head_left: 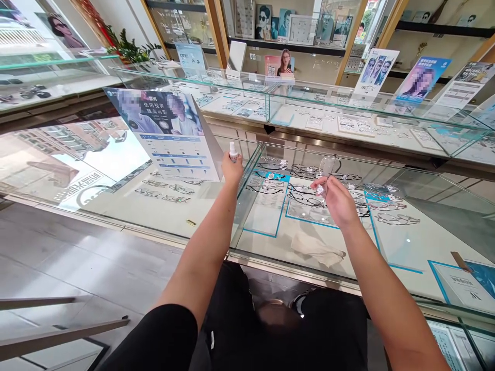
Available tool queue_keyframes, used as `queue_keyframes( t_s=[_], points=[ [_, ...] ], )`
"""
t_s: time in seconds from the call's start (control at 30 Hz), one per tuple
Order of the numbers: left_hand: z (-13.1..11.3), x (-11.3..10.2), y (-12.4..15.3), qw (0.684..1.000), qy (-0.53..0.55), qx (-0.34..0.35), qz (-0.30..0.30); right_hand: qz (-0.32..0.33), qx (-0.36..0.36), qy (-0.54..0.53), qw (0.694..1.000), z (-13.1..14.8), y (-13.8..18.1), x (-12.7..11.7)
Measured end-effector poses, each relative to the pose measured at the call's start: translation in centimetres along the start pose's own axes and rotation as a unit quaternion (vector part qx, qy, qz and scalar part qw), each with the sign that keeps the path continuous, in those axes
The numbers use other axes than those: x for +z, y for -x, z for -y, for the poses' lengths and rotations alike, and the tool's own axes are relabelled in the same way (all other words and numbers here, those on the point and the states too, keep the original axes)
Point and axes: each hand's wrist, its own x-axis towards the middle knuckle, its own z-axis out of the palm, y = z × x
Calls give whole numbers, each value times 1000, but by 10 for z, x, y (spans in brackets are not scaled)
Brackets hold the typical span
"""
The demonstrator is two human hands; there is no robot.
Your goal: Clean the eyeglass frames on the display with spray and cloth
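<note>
My left hand (232, 169) is wrapped round a small white spray bottle (232, 148), with its nozzle standing up above my fingers, beside a large cardboard sign (174, 134). In my right hand (340, 203) I hold a pair of eyeglasses (328, 166) above the glass counter, one clear lens pointing up. A white tag shows near my right fingertips. Below and in front of my right hand lies a beige cloth (317, 248), crumpled. Rows of eyeglass frames (266, 189) lie under the counter glass between and around my hands.
The glass counter (216, 234) runs across in front of me. Behind it stands a second glass display case (294, 111) with more frames and several upright advertising cards (375, 77). A leafy plant (129, 49) is at back left. Wooden bars (65, 337) show at lower left.
</note>
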Motion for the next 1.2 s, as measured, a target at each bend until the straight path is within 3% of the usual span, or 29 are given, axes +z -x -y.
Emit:
queue_keyframes(
  t_s=[0.33,0.53,0.73,0.87,0.97,1.03,1.07,1.13,1.2],
  points=[
    [8,3,-1,999,-20,-33,-31,-5,-3,-6,1000,2,0,0],
    [-1,2,5,999,-17,3,-29,4,1,-51,999,1,0,0],
    [-23,2,21,991,-43,110,-67,6,6,-66,998,2,0,0],
    [-51,-4,39,964,-92,223,-114,0,8,-61,998,1,-2,-1],
    [-77,-3,65,940,-68,304,-143,-3,4,-60,998,1,-5,-2],
    [-91,2,90,930,-39,353,-93,-7,-4,-65,998,2,-7,-4],
    [-98,4,104,926,-28,374,-40,-10,-8,-68,998,3,-8,-5],
    [-109,7,133,917,-10,392,74,-19,-13,-67,998,4,-9,-7],
    [-119,6,157,892,-21,376,252,-18,-19,-67,997,6,-10,-9]
  ],
)
